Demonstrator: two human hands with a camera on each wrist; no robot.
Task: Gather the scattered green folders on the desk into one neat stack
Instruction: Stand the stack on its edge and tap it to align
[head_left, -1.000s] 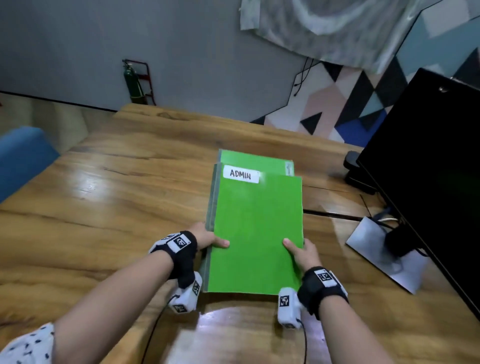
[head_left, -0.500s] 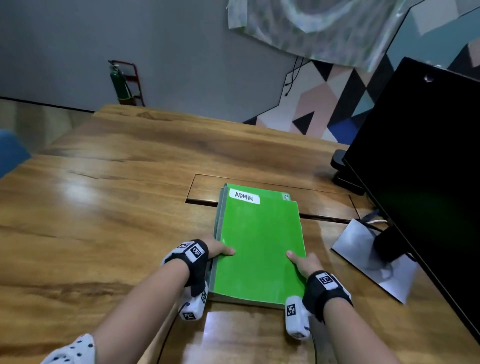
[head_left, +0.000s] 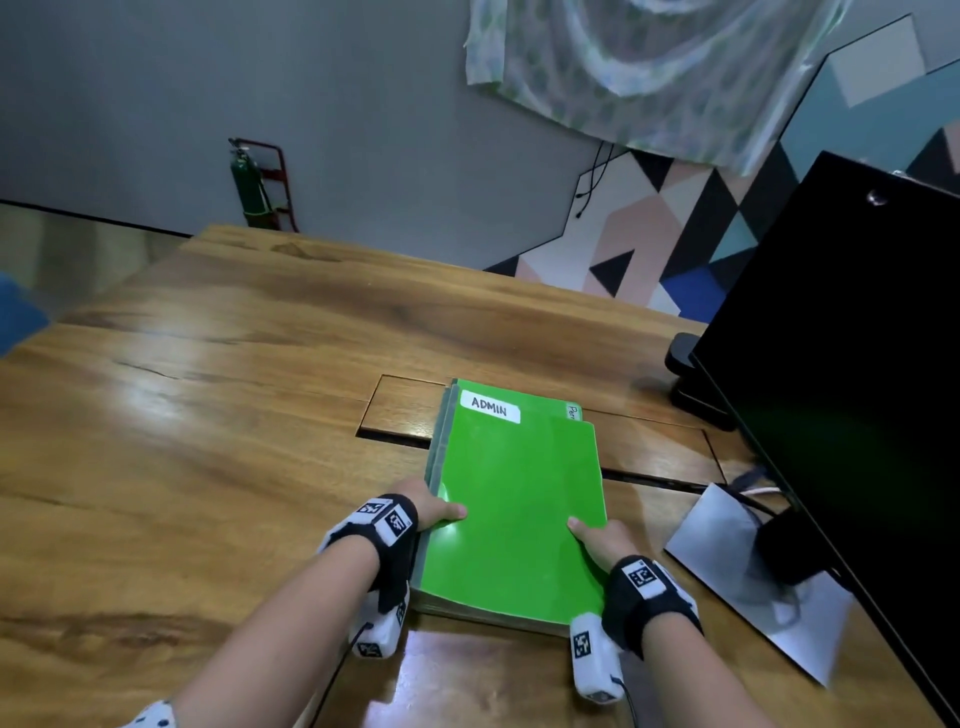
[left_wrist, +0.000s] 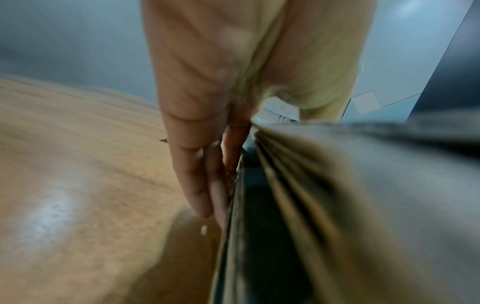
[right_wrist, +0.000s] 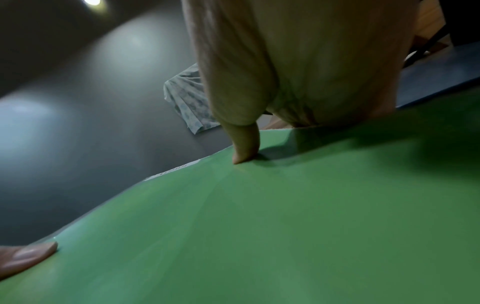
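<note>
A stack of green folders (head_left: 519, 499) lies lengthwise in front of me on the wooden desk (head_left: 208, 415). The top folder carries a white ADMIN label (head_left: 489, 406), and a lower folder's tab (head_left: 573, 413) peeks out at the far right corner. My left hand (head_left: 431, 506) grips the stack's left edge with the thumb on the cover. In the left wrist view its fingers (left_wrist: 202, 181) run along the layered edges (left_wrist: 298, 195). My right hand (head_left: 597, 540) holds the right edge. Its thumb (right_wrist: 245, 148) presses the green cover (right_wrist: 259, 226), and its fingers are hidden.
A large black monitor (head_left: 841, 389) stands close on the right, on a grey base plate (head_left: 737, 571) with cables. A black object (head_left: 691, 384) sits behind it. The stack's far end lies over a rectangular cable hatch (head_left: 405, 410). Bare desk spreads to the left.
The stack came down from a raised position toward the desk and nearer to me, with both hands keeping their hold on its sides. Since half a second ago little has moved.
</note>
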